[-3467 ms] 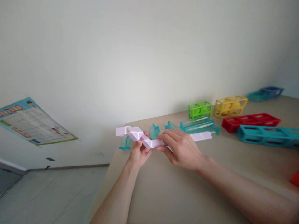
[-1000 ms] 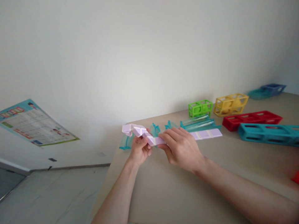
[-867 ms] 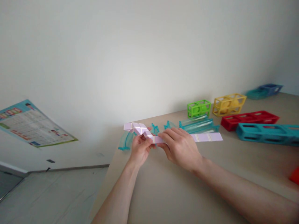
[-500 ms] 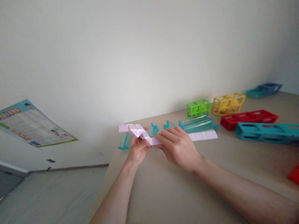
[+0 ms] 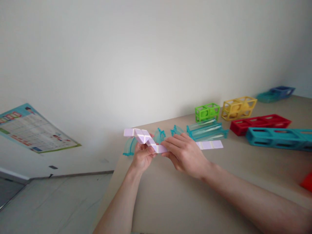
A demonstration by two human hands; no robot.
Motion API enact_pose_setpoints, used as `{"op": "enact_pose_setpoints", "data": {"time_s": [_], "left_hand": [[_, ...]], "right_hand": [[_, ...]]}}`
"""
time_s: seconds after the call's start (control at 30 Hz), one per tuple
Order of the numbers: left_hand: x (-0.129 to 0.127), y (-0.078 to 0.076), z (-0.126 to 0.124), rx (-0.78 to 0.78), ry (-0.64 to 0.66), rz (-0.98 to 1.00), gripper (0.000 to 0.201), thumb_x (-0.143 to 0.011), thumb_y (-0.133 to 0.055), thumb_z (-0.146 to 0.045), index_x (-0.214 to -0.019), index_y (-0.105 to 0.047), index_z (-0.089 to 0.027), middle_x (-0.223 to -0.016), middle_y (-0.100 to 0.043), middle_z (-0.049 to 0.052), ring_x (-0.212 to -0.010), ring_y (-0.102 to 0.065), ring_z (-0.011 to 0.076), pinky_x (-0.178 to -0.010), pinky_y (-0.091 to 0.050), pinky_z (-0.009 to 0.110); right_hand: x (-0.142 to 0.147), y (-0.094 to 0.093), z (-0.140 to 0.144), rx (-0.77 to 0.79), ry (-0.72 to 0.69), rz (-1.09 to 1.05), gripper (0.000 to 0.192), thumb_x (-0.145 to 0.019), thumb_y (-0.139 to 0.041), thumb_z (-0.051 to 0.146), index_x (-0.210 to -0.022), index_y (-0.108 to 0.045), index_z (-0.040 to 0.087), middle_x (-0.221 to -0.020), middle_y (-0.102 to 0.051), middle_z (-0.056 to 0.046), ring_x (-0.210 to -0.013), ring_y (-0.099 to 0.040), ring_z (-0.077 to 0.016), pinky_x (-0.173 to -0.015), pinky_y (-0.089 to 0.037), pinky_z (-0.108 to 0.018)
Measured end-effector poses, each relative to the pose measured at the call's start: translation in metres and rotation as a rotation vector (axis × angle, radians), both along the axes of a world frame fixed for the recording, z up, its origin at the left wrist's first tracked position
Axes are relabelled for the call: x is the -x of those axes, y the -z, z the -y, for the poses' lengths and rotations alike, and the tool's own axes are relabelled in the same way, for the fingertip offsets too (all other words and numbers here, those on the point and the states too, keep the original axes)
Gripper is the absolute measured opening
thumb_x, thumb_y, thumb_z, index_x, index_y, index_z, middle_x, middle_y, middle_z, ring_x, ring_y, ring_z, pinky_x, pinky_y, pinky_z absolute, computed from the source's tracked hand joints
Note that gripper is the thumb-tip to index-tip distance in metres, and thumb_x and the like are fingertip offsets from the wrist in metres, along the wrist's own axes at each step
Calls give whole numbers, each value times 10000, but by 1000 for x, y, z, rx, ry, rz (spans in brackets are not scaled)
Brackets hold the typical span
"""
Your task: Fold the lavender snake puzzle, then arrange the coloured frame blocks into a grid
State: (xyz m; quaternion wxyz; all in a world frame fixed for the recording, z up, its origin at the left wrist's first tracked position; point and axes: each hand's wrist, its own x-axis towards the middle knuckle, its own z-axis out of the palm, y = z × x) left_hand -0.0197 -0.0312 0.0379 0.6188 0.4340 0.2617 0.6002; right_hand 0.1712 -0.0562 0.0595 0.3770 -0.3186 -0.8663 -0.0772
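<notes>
Big tan bench point(image 5: 185, 201) takes up most of the lower half, pushed up against a white wall point(image 5: 146, 58). On the wall at the left hangs a poster point(image 5: 31, 128), looks tilted from this angle. Over on the right of the bench there's a long teal frame point(image 5: 278, 138), a red frame point(image 5: 260, 123) behind it, then a yellow frame point(image 5: 239, 108) and a small green frame point(image 5: 207, 112) near the wall. Clear teal pieces point(image 5: 207, 130) lie just past the hands. Both hands are on a lilac snake point(image 5: 156, 147), held a bit above the bench: the right hand point(image 5: 185, 154) is curled over its middle, with the straight end poking out to the right, and the left hand point(image 5: 142, 155) pinches the zigzag end.
</notes>
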Motion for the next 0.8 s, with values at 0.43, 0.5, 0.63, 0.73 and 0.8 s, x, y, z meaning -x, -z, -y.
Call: {"op": "enact_pose_setpoints", "data": {"time_s": [0.43, 0.5, 0.63, 0.73, 0.8], "left_hand": [[-7, 5, -2, 197, 41, 50, 326, -662, -780, -333, -890, -699, -115, -523, -520, -49, -379, -397, 18, -354, -332, 139], [-7, 4, -3, 236, 53, 75, 336, -653, -777, -343, -877, -693, -106, -514, -516, -50, -364, -385, 13, -331, -311, 129], [-10, -2, -2, 336, 25, 85, 324, -632, -775, -358, -793, -651, -106, -495, -511, -64, -323, -357, 5, -291, -270, 123], [-13, -6, -1, 349, -4, 105, 294, -620, -791, -325, -718, -595, -128, -502, -512, -76, -332, -381, 8, -301, -297, 124], [-16, -7, -1, 320, -25, 140, 291, -623, -802, -294, -688, -565, -138, -517, -523, -77, -356, -410, 9, -327, -334, 121]], "right_hand": [[0, -5, -6, -123, -53, 23, 138, -941, -511, 186, -999, -634, 160, -924, -681, -63, -860, -547, -187, -789, -319, -357], [0, -4, -8, -132, -73, 14, 163, -950, -502, 205, -1042, -628, 159, -941, -685, -69, -880, -558, -187, -843, -336, -370], [-2, 1, -15, -116, -110, -1, 182, -953, -503, 223, -1079, -624, 169, -960, -689, -68, -916, -574, -182, -934, -344, -388], [-3, 5, -20, -92, -103, -20, 182, -950, -511, 239, -1074, -629, 177, -955, -687, -69, -904, -577, -184, -947, -350, -391], [-4, 7, -22, -55, -85, -26, 182, -951, -507, 247, -1061, -631, 171, -918, -680, -74, -871, -571, -188, -893, -377, -371]]}}
